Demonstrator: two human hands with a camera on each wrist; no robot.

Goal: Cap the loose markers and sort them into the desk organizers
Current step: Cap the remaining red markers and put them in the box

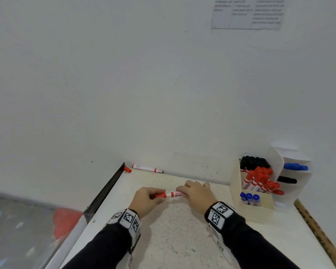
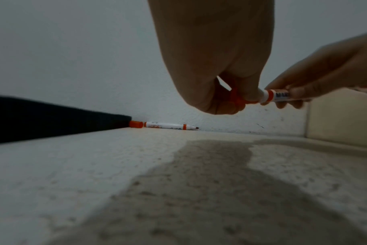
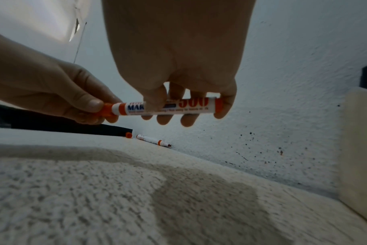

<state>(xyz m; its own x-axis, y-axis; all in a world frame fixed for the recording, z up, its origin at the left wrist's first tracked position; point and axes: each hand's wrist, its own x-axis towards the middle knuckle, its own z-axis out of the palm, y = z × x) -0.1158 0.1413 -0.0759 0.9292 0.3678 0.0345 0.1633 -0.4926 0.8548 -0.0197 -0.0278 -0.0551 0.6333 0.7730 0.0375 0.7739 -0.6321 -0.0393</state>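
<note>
From the head camera, I am holding a red marker (image 1: pixel 172 194) over the table (image 1: pixel 173 239), my left hand (image 1: pixel 147 199) pinching its cap (image 1: pixel 161 195) and my right hand (image 1: pixel 197 195) wrapping the barrel.

At the left wrist, my fingers (image 2: pixel 230 104) are curling round the cap; it looks light, stiff and slick.

At the right wrist, I am gripping mid-barrel, which seems the steadiest hold. Another marker (image 3: pixel 153 140) is lying uncapped by the wall.

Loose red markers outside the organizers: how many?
2. One red marker held between left hand and right hand; one uncapped marker by the wall, loose cap beside it.
</note>
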